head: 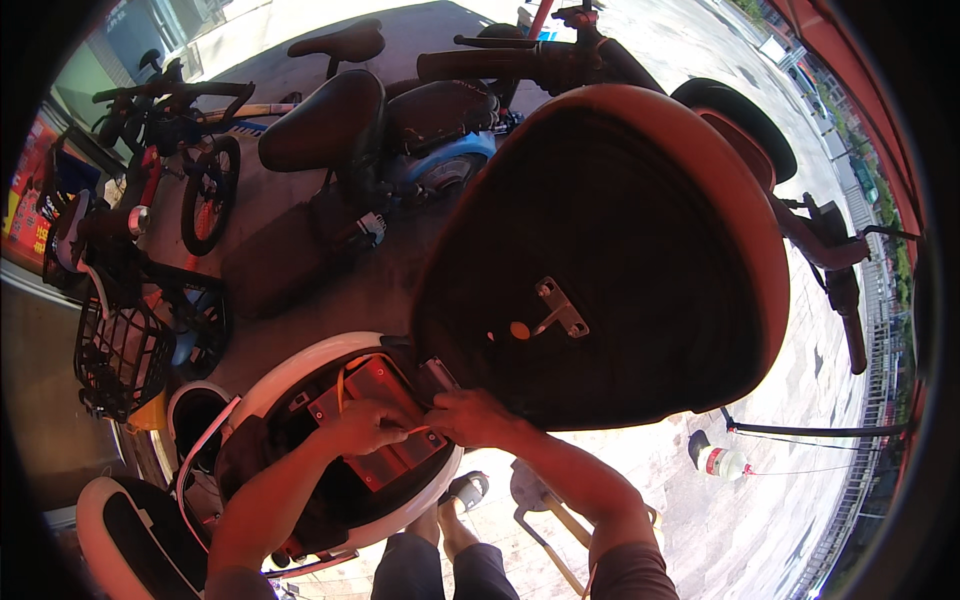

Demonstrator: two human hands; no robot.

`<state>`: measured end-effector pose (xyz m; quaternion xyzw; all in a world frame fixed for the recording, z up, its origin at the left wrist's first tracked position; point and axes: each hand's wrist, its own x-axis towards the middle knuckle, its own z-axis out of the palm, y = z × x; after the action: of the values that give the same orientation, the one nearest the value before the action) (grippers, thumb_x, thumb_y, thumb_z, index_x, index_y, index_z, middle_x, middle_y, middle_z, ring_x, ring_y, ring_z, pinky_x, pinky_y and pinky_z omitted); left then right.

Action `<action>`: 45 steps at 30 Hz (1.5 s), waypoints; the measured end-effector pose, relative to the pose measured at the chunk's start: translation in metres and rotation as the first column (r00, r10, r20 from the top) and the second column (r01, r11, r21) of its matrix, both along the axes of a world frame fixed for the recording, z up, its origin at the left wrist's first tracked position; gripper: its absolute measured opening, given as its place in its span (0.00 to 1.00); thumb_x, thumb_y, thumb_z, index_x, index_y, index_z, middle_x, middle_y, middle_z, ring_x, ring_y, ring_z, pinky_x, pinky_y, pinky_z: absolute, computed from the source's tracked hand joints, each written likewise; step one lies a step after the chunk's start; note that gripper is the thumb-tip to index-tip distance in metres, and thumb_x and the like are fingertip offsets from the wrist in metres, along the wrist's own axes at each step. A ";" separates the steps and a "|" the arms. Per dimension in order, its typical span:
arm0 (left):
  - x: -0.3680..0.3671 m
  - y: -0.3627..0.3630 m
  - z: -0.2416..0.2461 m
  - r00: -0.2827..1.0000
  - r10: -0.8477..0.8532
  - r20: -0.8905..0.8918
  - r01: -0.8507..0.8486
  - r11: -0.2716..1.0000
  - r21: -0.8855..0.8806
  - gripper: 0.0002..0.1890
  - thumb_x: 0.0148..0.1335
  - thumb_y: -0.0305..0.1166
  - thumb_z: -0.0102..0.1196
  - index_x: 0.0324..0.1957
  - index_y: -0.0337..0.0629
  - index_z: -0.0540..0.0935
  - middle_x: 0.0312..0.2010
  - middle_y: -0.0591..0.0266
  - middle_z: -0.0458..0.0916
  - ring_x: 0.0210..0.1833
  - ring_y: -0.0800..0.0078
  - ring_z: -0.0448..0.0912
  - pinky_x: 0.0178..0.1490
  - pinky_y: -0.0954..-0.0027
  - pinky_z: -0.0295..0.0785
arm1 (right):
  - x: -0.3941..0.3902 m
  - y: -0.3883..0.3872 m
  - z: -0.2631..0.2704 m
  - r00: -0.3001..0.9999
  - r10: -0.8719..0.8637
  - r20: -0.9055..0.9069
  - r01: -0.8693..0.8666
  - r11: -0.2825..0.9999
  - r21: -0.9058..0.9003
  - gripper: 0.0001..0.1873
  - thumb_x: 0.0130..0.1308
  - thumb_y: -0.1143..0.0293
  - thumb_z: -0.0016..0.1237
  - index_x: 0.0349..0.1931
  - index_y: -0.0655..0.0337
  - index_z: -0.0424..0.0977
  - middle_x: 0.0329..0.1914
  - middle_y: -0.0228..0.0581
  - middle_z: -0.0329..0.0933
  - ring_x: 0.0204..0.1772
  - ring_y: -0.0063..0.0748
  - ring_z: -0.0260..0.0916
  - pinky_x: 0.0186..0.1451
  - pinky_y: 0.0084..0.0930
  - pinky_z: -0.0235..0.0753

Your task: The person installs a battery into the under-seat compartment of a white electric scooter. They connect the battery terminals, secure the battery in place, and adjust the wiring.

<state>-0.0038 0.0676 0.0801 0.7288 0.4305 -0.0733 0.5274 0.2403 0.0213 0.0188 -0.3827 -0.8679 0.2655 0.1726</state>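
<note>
An orange strap or wire is pinched between the fingertips of my left hand and my right hand, close together. Both are over the open seat compartment of an electric scooter, whose pale rim curves around it. Red battery blocks with bolt terminals sit inside, partly under my hands. Another orange loop rises at the battery's far left side. The raised seat shows its dark underside with a metal latch bracket. A small dark box lies just beyond my right hand.
Parked bicycles and scooters stand beyond, one with a black saddle, another with a wire basket. A pale-edged scooter part is at lower left. A stool stands at right of my feet. A plastic bottle hangs at right.
</note>
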 end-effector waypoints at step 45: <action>0.025 -0.093 -0.023 0.741 0.650 0.171 -0.643 0.759 -0.099 0.06 0.61 0.28 0.63 0.34 0.36 0.82 0.24 0.62 0.83 0.29 0.78 0.80 0.34 0.75 0.73 | -0.036 -0.008 -0.042 0.900 -0.375 0.221 0.409 0.902 -0.135 0.05 0.58 0.69 0.51 0.35 0.56 0.77 0.35 0.45 0.80 0.38 0.52 0.81 0.37 0.46 0.80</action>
<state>0.0209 -0.0255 0.0573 0.5289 0.6012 0.1785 0.5717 0.2044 0.0138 -0.0230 -0.5875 -0.7578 0.2640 0.1042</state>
